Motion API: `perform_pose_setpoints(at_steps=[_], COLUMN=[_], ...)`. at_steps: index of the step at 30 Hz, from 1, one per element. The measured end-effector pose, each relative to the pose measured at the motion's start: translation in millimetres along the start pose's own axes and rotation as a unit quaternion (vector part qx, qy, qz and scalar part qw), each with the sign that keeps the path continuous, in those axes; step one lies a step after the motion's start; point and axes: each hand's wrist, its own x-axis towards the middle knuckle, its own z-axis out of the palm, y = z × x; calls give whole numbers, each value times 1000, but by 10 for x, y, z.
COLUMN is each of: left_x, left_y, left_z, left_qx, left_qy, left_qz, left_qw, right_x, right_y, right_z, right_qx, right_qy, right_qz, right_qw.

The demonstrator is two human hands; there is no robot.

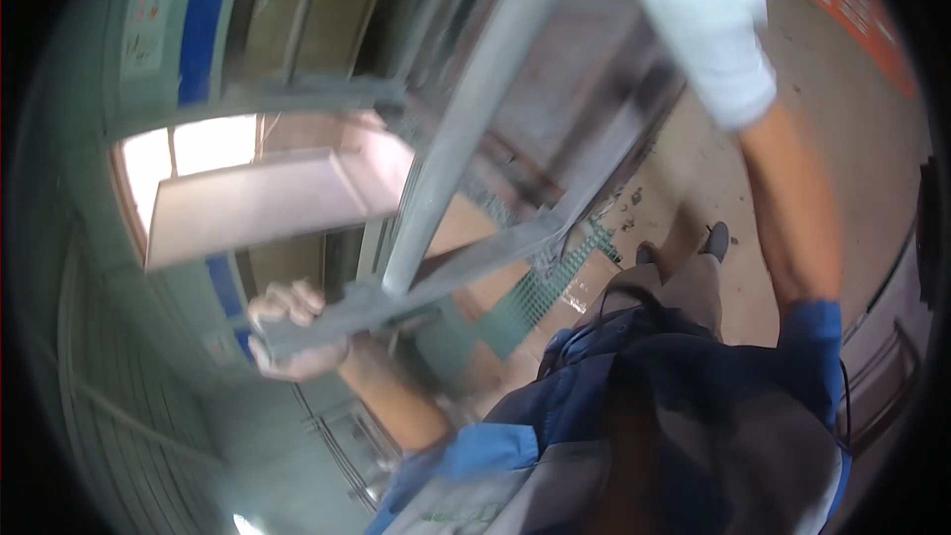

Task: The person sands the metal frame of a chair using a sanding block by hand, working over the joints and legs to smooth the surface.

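Note:
A grey metal frame [485, 99] of tubes and bars stretches across the upper middle, tilted in front of me. My left hand [297, 332], in a pale glove, has its fingers wrapped around the end of the frame's lower bar. My right hand [693, 20], in a white glove, is raised at the top beside the frame's upper end. Its fingers are blurred and cut off by the picture's edge, so their grip does not show. A round grey tube slants between the two ends of the frame.
Left of the frame, a pale flat panel [277, 198] shows in a brightly lit opening of a green wall [69, 139]. Below the frame lies green mesh [535, 302] on the brown floor [684, 188], with dark scraps nearby. An orange sign [867, 25] is at the upper right.

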Motion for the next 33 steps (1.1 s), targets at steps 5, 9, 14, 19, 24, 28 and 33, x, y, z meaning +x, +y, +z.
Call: perform_pose_setpoints(at_steps=[5,9,14,19,24,28,33], left_x=[-38,9,37,86,56,23,-42], left_y=[-18,-22,-89,-127,-202,-206,-124], left_z=[178,425,651,642,611,587,545], left_qx=[27,122,145,127,160,105,151], left_qy=[36,143,328,260,264,260,226], left_qz=[4,-3,-2,4,47,59,19], left_qw=[999,982,934,957,950,958,962], right_x=[-599,-591,-323,-504,-509,-543,-1188], right_y=[-1612,-1919,-2366,-2904,-2825,-2524,-1935], right_z=[96,2,235,459,514,275,151], right_qx=[324,499,606,602,588,613,273], right_qy=[-85,-49,-21,-93,-162,-267,-423], right_qz=[69,96,154,272,245,201,223], right_qw=[940,860,780,745,753,716,834])
